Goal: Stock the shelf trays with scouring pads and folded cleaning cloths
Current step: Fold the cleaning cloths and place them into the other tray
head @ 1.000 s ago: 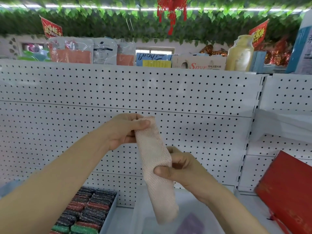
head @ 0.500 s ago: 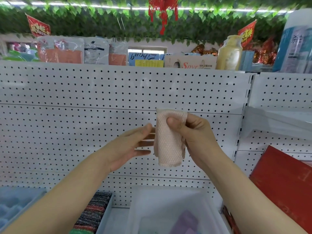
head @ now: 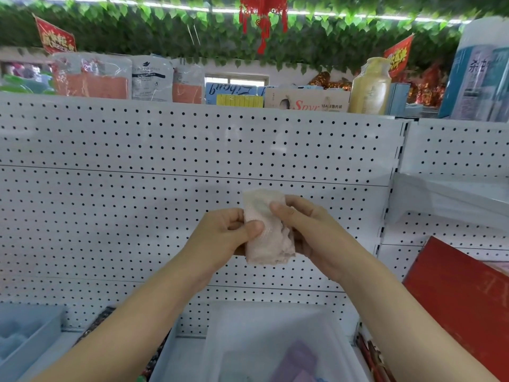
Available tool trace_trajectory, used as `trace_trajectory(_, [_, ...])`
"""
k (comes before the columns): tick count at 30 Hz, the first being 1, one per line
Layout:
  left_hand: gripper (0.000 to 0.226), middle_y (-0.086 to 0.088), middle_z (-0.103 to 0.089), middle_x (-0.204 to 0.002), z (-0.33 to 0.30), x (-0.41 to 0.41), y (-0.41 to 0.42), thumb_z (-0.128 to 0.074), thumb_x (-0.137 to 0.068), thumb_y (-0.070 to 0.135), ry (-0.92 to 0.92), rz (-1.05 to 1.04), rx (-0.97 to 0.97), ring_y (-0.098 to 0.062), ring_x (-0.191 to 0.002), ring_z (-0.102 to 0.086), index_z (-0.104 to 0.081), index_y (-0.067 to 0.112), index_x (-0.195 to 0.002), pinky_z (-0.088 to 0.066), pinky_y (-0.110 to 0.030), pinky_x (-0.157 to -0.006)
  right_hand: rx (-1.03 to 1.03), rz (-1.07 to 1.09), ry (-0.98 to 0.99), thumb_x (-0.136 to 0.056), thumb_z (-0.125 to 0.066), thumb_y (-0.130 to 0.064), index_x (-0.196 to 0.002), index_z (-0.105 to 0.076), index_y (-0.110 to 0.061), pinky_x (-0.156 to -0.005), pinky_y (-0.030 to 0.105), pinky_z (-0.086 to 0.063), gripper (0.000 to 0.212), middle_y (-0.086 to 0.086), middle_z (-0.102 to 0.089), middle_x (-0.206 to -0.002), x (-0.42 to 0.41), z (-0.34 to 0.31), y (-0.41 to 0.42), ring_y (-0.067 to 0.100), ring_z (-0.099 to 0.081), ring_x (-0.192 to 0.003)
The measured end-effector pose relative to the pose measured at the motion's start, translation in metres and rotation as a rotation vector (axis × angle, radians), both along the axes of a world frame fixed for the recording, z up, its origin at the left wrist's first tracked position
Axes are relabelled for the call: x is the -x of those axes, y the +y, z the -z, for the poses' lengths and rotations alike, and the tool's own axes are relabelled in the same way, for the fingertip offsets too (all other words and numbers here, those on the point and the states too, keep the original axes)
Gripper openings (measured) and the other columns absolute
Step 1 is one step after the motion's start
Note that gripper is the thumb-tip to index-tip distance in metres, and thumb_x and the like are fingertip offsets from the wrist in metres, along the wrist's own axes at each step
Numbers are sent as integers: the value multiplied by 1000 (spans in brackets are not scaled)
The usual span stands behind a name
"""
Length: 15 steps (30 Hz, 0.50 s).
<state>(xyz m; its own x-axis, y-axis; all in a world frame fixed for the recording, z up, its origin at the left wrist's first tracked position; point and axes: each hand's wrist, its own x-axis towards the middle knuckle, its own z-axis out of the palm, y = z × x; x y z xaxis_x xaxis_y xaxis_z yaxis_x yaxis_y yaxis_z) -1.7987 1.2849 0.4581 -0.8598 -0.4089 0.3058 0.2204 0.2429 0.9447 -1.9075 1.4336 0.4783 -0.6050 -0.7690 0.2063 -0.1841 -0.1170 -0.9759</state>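
Pink mesh cloth [head: 265, 230] looks super light and floppy, so both hands, left hand [head: 225, 235] and right hand [head: 308, 230], pinch its folded edges with thumbs on top.

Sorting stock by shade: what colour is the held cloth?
Pale pink cloth, seen in the head view.

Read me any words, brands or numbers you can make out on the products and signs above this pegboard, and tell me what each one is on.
"Spvr", red letters, last ones uncertain: white carton on top of the shelf.
"Libang", upside down and uncertain: blue box.
Two large Chinese characters, not legible to me: blue and white pack at right.
Dark band of small print: white packet, too small to read.
Yellow characters on both red flags: blurred.
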Motion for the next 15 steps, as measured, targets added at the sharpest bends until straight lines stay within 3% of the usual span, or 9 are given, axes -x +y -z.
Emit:
trace_trajectory(2, [19,-11,-77,-93,3,-1,-1,-62,-96,17,-18,-7,-35,-26,-87,-75,-70,4,-107,-60,-30,-71,-75,27,-47,-87,-73,-32,-126,-54,-17,-73,34,-58,46,11,-76,-96,1,5,2,24,-73,-82])
trace_trajectory(5, [21,-8,-78,-94,6,-1,-2,-61,-96,21,-43,-48,-58,-25,-86,-75,-69,8,-112,-62,-34,-72,-38,30,-74,-84,-76,-13,-130,-48,-25,-71,35,-59,55,15,-75,-93,3,13,1,26,-72,-80])
trace_trajectory(8, [36,-10,-76,-97,5,0,-3,-68,-91,25,-48,-158,-78,-23,-81,-75,-56,17,-124,-60,-30,-62,44,6,-21,-83,-75,-1,-125,-58,-29,-81,41,-59,54,22,-70,-94,5,18,1,30,-70,-83])
trace_trajectory(10, [47,-12,-75,-97,3,-2,-4,-73,-88,24,-13,-200,-71,-22,-80,-75,-48,28,-128,-59,-29,-61,55,29,42,-82,-73,5,-116,-66,-24,-81,37,-58,45,14,-71,-88,6,20,0,26,-68,-80])
trace_trajectory(12, [48,-12,-75,-90,1,-5,-5,-74,-87,17,22,-154,-16,-22,-78,-75,-49,32,-125,-59,-27,-64,55,54,85,-80,-72,10,-109,-69,-18,-76,31,-57,40,8,-70,-87,5,21,-2,21,-65,-77])
trace_trajectory(15, [45,-2,-74,-88,-1,-8,-6,-76,-83,4,-27,-77,148,-15,-77,-71,-58,28,-117,-56,-22,-70,41,108,173,-79,-73,10,-109,-71,-15,-72,25,-58,39,12,-69,-95,4,21,-4,15,-65,-76])
